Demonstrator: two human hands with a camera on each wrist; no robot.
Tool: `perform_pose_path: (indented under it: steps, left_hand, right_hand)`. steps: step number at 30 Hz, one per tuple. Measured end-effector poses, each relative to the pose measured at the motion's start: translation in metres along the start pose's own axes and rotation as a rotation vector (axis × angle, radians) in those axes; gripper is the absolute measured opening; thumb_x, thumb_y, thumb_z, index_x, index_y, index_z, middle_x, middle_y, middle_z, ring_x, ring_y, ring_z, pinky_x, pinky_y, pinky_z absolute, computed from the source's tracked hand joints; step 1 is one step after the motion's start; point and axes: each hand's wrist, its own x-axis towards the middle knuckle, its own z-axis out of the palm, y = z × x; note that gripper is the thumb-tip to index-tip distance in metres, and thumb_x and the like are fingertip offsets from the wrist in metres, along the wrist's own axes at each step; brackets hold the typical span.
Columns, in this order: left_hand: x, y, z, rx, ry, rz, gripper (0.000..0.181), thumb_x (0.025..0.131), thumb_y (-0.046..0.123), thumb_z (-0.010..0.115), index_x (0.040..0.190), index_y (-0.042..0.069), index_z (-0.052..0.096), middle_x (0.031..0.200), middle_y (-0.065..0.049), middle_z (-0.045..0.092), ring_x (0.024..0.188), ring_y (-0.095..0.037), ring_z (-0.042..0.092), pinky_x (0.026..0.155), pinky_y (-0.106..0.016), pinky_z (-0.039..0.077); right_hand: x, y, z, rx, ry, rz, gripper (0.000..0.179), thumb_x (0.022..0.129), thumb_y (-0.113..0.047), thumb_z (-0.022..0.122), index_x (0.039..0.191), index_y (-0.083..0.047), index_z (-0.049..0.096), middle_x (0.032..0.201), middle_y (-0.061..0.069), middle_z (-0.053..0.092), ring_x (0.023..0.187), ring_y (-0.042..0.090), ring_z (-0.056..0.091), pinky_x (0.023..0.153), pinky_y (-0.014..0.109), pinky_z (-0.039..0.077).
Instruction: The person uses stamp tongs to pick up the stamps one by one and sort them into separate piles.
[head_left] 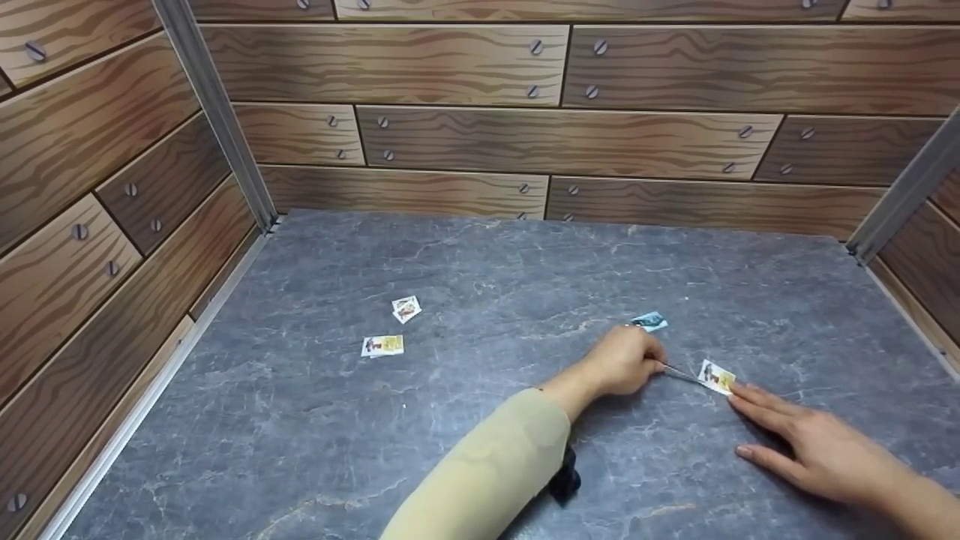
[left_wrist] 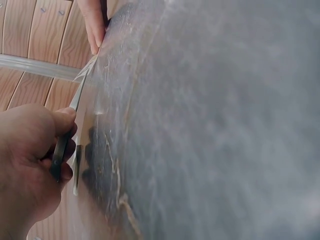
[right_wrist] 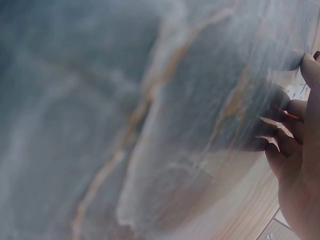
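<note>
My left hand point(head_left: 619, 360) grips slim metal tweezers point(left_wrist: 75, 102), their dark end inside the curled fingers. The pointed tips reach to the lower left edge of a small picture card point(head_left: 718, 376), printed yellow and white. With fingers stretched out, my right hand point(head_left: 817, 450) touches that card's right corner with its fingertips; the thumb stands apart, low over the table. Just beyond the left hand lies a small blue card point(head_left: 652, 321), partly hidden by the knuckles. In the right wrist view, the right hand point(right_wrist: 295, 145) shows at the right edge with its fingertips at the tabletop.
On the left half of the grey marbled table point(head_left: 480, 285) lie two small overlapping pairs of cards, a white pair point(head_left: 406, 309) and a yellow-and-white pair point(head_left: 383, 346). Wood-patterned walls point(head_left: 450, 135) with metal corner posts point(head_left: 217, 112) enclose the table at the back and sides.
</note>
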Motion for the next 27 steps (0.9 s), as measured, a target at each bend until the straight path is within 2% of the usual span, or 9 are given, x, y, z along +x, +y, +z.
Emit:
perform_pose_path:
  steps: [5, 9, 13, 19, 27]
  left_hand:
    - [-0.002, 0.0, -0.003, -0.034, 0.002, -0.029, 0.01, 0.1, 0.022, 0.075, 0.1, 0.021, 0.084, 0.09, 0.015, 0.076, 0.084, 0.0, 0.063, 0.079, -0.012, 0.046]
    - [-0.005, -0.002, -0.006, -0.075, 0.003, -0.055, 0.01, 0.101, 0.022, 0.074, 0.101, 0.021, 0.084, 0.088, 0.014, 0.075, 0.082, 0.0, 0.061, 0.077, -0.013, 0.045]
    - [-0.01, -0.004, -0.013, -0.12, 0.008, -0.046, 0.011, 0.101, 0.019, 0.073, 0.104, 0.019, 0.084, 0.091, 0.013, 0.076, 0.083, 0.001, 0.06, 0.078, -0.012, 0.045]
    - [-0.02, -0.009, -0.032, -0.167, 0.037, -0.007, 0.013, 0.101, 0.015, 0.072, 0.105, 0.014, 0.084, 0.094, 0.009, 0.077, 0.082, 0.001, 0.059, 0.079, -0.011, 0.045]
    - [-0.036, -0.02, -0.063, -0.198, 0.057, 0.061, 0.012, 0.1, 0.01, 0.072, 0.105, 0.01, 0.083, 0.098, 0.003, 0.078, 0.087, -0.002, 0.062, 0.081, -0.014, 0.047]
  right_hand:
    - [0.001, -0.001, -0.002, 0.012, -0.007, 0.012, 0.066, 0.093, -0.044, 0.082, 0.148, -0.014, 0.063, 0.151, 0.013, 0.06, 0.121, 0.036, 0.067, 0.091, 0.058, 0.057]
    - [0.002, -0.002, -0.004, 0.022, -0.051, 0.042, 0.066, 0.096, -0.049, 0.077, 0.147, -0.011, 0.064, 0.151, 0.013, 0.06, 0.122, 0.036, 0.067, 0.092, 0.058, 0.056]
    - [0.003, -0.004, -0.005, 0.015, -0.051, 0.039, 0.065, 0.095, -0.05, 0.077, 0.145, -0.01, 0.065, 0.15, 0.014, 0.061, 0.12, 0.036, 0.068, 0.091, 0.057, 0.057]
    - [0.008, -0.009, -0.006, -0.024, 0.048, -0.032, 0.067, 0.089, -0.046, 0.085, 0.144, -0.012, 0.067, 0.149, 0.008, 0.062, 0.12, 0.032, 0.069, 0.09, 0.053, 0.058]
    - [0.024, -0.02, -0.007, -0.001, 0.066, -0.057, 0.07, 0.089, -0.048, 0.084, 0.147, -0.014, 0.064, 0.151, 0.005, 0.061, 0.125, 0.03, 0.066, 0.096, 0.049, 0.055]
